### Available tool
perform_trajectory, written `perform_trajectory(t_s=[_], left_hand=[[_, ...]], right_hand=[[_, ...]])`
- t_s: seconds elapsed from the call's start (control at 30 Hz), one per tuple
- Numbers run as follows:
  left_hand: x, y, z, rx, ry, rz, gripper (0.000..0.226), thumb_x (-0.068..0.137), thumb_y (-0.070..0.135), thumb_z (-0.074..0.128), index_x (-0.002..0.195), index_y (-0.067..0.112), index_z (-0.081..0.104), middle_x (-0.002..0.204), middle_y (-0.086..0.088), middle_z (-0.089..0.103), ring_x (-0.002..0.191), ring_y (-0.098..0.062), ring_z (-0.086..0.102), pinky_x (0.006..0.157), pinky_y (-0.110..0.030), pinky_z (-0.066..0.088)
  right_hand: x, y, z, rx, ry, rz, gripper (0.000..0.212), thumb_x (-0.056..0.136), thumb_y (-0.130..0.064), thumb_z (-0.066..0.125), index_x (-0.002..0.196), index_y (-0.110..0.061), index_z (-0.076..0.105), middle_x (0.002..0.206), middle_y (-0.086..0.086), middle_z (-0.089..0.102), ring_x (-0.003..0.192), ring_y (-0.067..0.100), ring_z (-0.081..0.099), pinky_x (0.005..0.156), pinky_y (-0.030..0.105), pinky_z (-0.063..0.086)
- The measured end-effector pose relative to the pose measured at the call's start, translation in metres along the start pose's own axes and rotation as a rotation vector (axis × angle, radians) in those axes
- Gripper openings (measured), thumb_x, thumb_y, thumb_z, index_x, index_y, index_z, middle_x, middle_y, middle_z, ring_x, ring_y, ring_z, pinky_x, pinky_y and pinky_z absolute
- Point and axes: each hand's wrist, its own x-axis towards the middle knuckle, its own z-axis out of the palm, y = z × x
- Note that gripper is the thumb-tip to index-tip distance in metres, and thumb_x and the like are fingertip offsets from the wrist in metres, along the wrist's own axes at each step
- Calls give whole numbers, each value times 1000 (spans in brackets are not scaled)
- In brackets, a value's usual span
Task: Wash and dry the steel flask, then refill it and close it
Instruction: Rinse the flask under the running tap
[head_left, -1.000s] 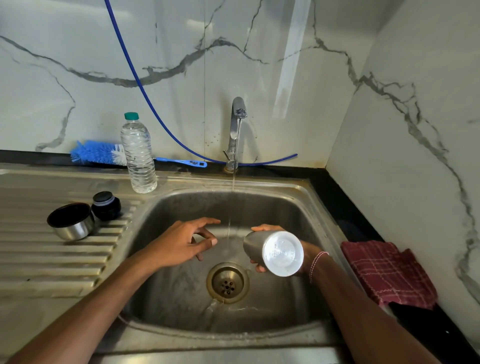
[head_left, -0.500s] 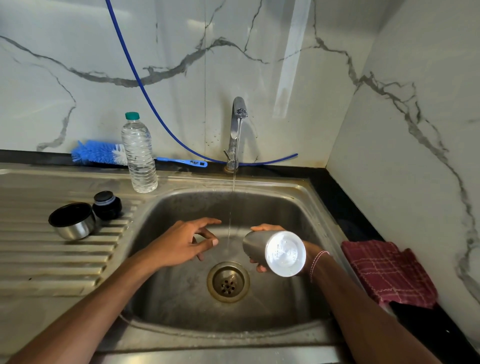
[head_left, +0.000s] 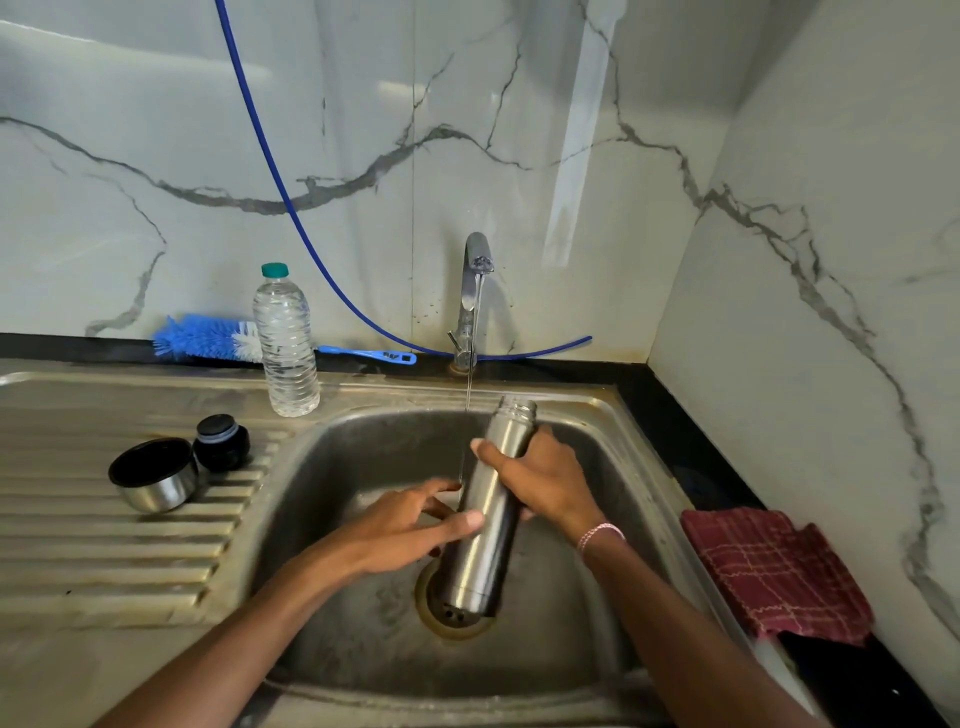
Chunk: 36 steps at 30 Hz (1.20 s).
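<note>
The steel flask (head_left: 485, 519) stands nearly upright over the drain of the sink (head_left: 363, 457), its open mouth up and tilted slightly right. My right hand (head_left: 540, 478) grips its upper body. My left hand (head_left: 410, 525) touches the flask's left side with thumb and fingers, loosely spread. A thin stream runs from the tap (head_left: 475, 296) and falls just left of the flask's neck. The steel cup lid (head_left: 153, 473) and the black stopper (head_left: 222, 441) lie on the drainboard to the left.
A plastic water bottle (head_left: 285, 343) stands on the sink's back left rim. A blue bottle brush (head_left: 218, 343) lies behind it. A red checked cloth (head_left: 774, 571) lies on the black counter at right. A blue hose (head_left: 270, 171) hangs along the wall.
My right hand has turned the flask from lying with its base toward me to nearly upright with its mouth up. My left hand has moved right onto the flask's side.
</note>
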Motion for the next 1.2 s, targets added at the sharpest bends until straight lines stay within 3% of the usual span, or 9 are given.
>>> perform_trajectory(t_s=[0.3,0.37,0.47,0.63,0.7,0.87,1.0,1.1,1.2], left_hand=[[2,-9,-24,212,155,-190,78,78,37,84,133,21,31,116,4,57,98,-12,60,77,-21,54],[2,-11,-27,263,118,-218,87,75,36,85,139,19,29,111,5,55,95,-13,60,66,-16,50],[1,-11,-28,256,95,-210,84,74,37,85,137,20,33,112,8,53,100,-12,58,78,-23,54],[-9,-20,-35,-488,-57,-286,89,54,34,91,133,20,52,123,-14,68,113,-30,68,99,-49,56],[-8,-23,-36,-548,-54,-311,93,52,37,93,134,21,52,123,-18,69,112,-35,70,99,-56,55],[5,-14,-20,276,199,-228,112,51,70,86,143,26,39,124,4,64,101,-12,65,78,-20,53],[0,-9,-25,34,208,-256,72,59,45,92,118,29,53,109,4,68,94,-12,67,77,-27,57],[-7,-14,-31,-369,19,-372,86,51,48,97,120,26,52,113,-8,73,102,-26,73,94,-49,58],[-2,-12,-22,25,69,-298,88,61,58,90,130,26,47,117,2,69,96,-14,69,85,-34,59]], right_hand=[[23,-39,66,750,-31,223,41,83,-51,81,104,-23,60,109,9,73,94,22,72,74,38,62],[26,-39,68,920,2,302,43,85,-54,79,101,-20,57,106,12,72,93,24,71,73,35,58],[35,-33,64,954,-18,354,56,81,-55,81,110,-15,54,107,16,71,92,26,71,73,37,58],[30,-36,45,1289,-329,258,65,82,-43,81,131,-9,56,103,18,73,91,33,74,81,46,62],[32,-36,47,1302,-298,256,69,84,-42,80,136,-6,55,102,19,73,90,34,75,78,46,62],[33,-40,74,867,162,228,33,86,-42,81,90,-12,68,90,12,74,86,26,72,83,41,61],[40,-39,63,1056,-107,287,69,71,-46,91,119,-10,59,105,19,75,95,35,75,87,48,62],[40,-34,57,1184,-311,258,70,79,-43,87,131,-10,54,107,21,75,95,38,75,84,49,62],[42,-31,70,1042,-116,261,51,83,-45,83,110,-7,63,96,17,75,88,32,75,83,49,63]])
